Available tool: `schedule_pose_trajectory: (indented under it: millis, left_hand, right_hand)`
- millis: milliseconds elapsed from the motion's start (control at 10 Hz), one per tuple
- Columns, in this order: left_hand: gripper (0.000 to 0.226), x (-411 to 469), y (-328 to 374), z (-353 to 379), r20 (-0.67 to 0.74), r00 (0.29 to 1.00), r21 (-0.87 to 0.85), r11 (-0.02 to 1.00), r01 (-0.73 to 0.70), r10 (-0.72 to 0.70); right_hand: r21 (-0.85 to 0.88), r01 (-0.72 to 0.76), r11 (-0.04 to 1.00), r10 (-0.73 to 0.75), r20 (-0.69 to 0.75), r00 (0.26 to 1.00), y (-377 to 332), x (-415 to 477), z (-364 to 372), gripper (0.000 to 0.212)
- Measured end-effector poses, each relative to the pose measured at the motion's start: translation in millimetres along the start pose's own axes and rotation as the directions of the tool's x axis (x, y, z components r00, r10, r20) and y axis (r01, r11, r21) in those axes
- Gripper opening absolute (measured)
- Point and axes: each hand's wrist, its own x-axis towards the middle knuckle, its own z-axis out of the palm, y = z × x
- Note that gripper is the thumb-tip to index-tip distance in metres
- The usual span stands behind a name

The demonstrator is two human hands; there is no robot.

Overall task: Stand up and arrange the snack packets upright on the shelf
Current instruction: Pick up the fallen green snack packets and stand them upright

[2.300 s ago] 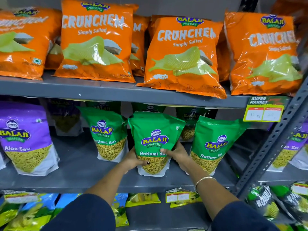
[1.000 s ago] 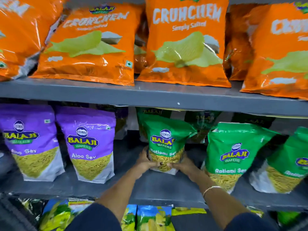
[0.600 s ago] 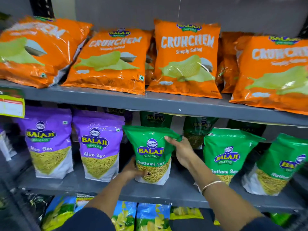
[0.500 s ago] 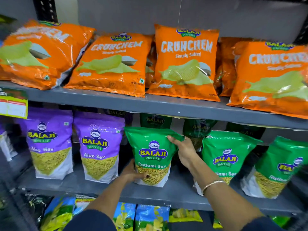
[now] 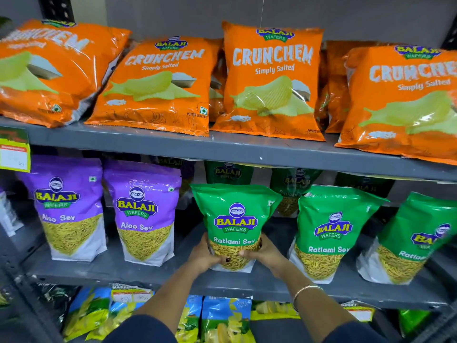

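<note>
A green Ratlami Sev packet (image 5: 235,219) stands upright on the middle grey shelf (image 5: 158,274). My left hand (image 5: 204,254) clasps its lower left side and my right hand (image 5: 265,251) its lower right, thumbs across the front. To its right stand two more green packets (image 5: 330,231), (image 5: 418,241). Two purple Aloo Sev packets (image 5: 66,206), (image 5: 146,214) stand upright to the left. More green packets (image 5: 228,172) sit in shadow behind.
The upper shelf (image 5: 222,148) carries several orange Crunchem bags (image 5: 272,78) leaning back. A yellow price tag (image 5: 13,154) hangs at the left edge. The bottom shelf holds blue and yellow packets (image 5: 222,320). A gap separates the purple packets from the held green one.
My right hand has dropped from the packet's top right corner to its lower right side. The view has shifted slightly; the packet stays upright in about the same spot.
</note>
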Motion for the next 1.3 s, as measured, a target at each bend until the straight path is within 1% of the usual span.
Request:
schedule_pose_trajectory:
  millis: [100, 200, 300, 500, 600, 700, 800, 900, 1000, 1100, 1200, 1300]
  left_hand:
    - [0.090, 3, -1, 3, -0.011, 1.000, -0.005, 1.000, -0.010, 0.010]
    - [0.088, 1, -1, 3, -0.007, 1.000, 0.012, 1.000, -0.019, 0.019]
    - [0.087, 1, -1, -1, -0.022, 1.000, 0.025, 1.000, -0.010, 0.010]
    - [0.092, 0, -3, -6, -0.022, 1.000, -0.002, 1.000, -0.001, 0.001]
    - [0.091, -3, -2, -4, -0.011, 1.000, -0.011, 1.000, 0.020, -0.020]
    - [0.098, -5, 1, -6, 0.003, 0.984, 0.097, 0.979, 0.177, -0.178]
    - [0.084, -9, 9, -5, 0.127, 0.898, 0.428, 0.840, 0.334, -0.422]
    - [0.047, -15, 42, 21, 0.274, 0.646, 0.658, 0.629, 0.415, -0.712]
    - [0.045, -17, 71, 57, 0.379, 0.654, 0.627, 0.701, 0.339, -0.655]
    - [0.072, -19, 99, 122, 0.413, 0.892, 0.335, 0.941, 0.039, -0.184]
    - [0.071, -26, 109, 149, 0.348, 0.937, 0.144, 0.987, -0.071, 0.016]
    - [0.079, -13, 103, 180, 0.195, 0.980, 0.100, 0.993, -0.060, 0.039]
  right_hand:
    - [-0.047, -0.039, 0.998, 0.039, -0.006, 0.999, 0, -1, -4, 0.068]
    - [-0.093, -0.054, 0.994, 0.053, -0.013, 0.999, 2, -1, -3, 0.075]
    - [-0.098, -0.057, 0.994, 0.054, -0.035, 0.998, 3, -1, 4, 0.085]
    - [-0.118, -0.060, 0.991, 0.054, -0.057, 0.997, 0, 2, 11, 0.072]
    - [-0.130, -0.051, 0.990, 0.043, -0.058, 0.997, 1, 1, 10, 0.071]
    - [-0.195, -0.096, 0.976, 0.078, -0.099, 0.992, 8, -3, 7, 0.070]
    - [-0.314, -0.180, 0.932, 0.110, -0.227, 0.968, 15, -11, -4, 0.049]
    - [-0.458, -0.368, 0.809, 0.305, -0.209, 0.929, 22, -37, -41, 0.027]
    - [-0.433, -0.585, 0.686, 0.587, -0.147, 0.796, 21, -64, -75, 0.036]
    - [-0.612, -0.651, 0.449, 0.557, -0.379, 0.740, 12, -95, -131, 0.030]
    - [-0.595, -0.524, 0.609, 0.252, -0.481, 0.840, 14, -99, -161, 0.034]
    - [-0.354, -0.218, 0.910, 0.112, -0.296, 0.949, 23, -90, -175, 0.115]
